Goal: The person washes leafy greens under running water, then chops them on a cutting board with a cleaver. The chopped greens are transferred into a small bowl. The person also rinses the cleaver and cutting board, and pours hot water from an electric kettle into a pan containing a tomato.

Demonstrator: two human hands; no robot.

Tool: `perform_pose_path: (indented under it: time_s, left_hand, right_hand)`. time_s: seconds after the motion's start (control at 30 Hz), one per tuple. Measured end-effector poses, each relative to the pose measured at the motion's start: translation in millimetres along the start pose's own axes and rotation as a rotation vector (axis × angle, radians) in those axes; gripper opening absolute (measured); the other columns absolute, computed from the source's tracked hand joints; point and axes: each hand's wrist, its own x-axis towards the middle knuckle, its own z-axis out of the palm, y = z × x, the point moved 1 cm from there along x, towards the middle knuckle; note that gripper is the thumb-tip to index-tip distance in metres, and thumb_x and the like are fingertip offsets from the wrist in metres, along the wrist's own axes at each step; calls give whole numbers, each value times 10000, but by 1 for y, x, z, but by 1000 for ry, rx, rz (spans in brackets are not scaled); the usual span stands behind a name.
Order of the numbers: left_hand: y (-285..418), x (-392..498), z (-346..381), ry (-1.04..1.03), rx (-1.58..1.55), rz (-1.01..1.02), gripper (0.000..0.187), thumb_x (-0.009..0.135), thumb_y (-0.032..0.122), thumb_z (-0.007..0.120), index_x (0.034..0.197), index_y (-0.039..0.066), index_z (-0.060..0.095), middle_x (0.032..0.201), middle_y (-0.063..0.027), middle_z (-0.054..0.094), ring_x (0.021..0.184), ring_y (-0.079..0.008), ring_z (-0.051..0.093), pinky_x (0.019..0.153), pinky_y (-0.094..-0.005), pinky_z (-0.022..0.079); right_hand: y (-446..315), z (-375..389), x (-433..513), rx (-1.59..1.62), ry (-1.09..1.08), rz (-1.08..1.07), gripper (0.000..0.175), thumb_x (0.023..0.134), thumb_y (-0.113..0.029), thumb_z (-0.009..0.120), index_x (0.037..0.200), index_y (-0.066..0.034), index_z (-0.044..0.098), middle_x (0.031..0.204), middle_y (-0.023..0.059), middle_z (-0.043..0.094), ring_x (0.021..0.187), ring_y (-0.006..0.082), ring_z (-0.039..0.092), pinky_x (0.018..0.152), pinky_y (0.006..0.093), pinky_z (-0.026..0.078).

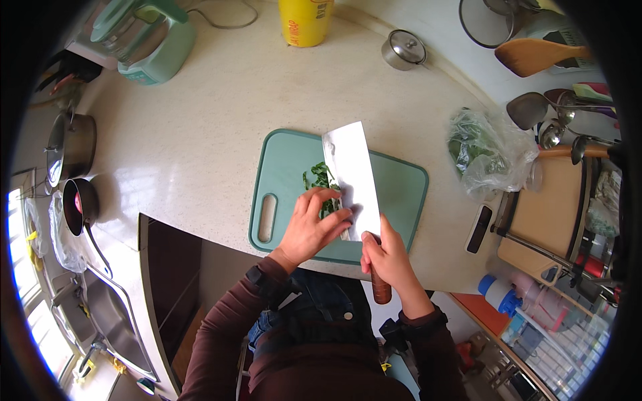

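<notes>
A green plastic cutting board (396, 185) lies on the countertop in front of me. My right hand (386, 255) grips the brown handle of a cleaver (358, 175), whose broad, bright blade is tilted above the board. Chopped leafy greens (318, 175) lie on the board against the blade's left side. My left hand (318, 220) is over the greens, its fingers curled and their tips at the blade; part of the greens is hidden beneath it. Whether those fingers pinch any leaves, I cannot tell.
A plastic bag of leafy greens (474, 150) and a phone-like device (480, 229) lie right of the board. Farther back stand a lidded metal pot (404, 49), a yellow container (306, 22) and a green kettle appliance (160, 50). A small pan (90, 200) sits at left, near the sink (113, 316).
</notes>
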Motion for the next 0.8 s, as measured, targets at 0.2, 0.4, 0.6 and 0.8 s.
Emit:
perform_pose_path:
  time_s: [0.2,0.4,0.6,0.8]
  left_hand:
    - [-22,18,7,143,142,-274,142,759,31,639,882,77,585,1010,-71,536,953,-282,477,807,-381,392]
    - [-3,17,19,-28,16,-34,213,755,153,676,952,114,605,1000,-41,549,950,-253,492,772,-368,382]
    - [-34,20,16,11,197,-254,134,769,131,650,901,114,639,875,-4,555,852,-237,512,749,-359,386]
    - [-33,41,-12,-156,88,-54,222,774,92,636,994,125,646,1028,0,578,968,-233,521,802,-365,408]
  right_hand:
    - [3,-27,-22,213,-109,198,366,925,-88,437,1284,-64,363,564,19,410,405,119,430,404,253,377]
    - [20,-41,-28,312,-95,248,373,928,-111,450,1290,-81,368,564,18,413,401,117,418,404,251,373]
    - [39,-63,-41,-54,-53,72,373,922,-106,466,1276,-31,377,530,30,458,420,127,473,409,278,392]
    - [39,-105,-40,-1379,67,-717,214,734,-55,592,938,-76,529,594,32,487,508,197,546,445,299,449]
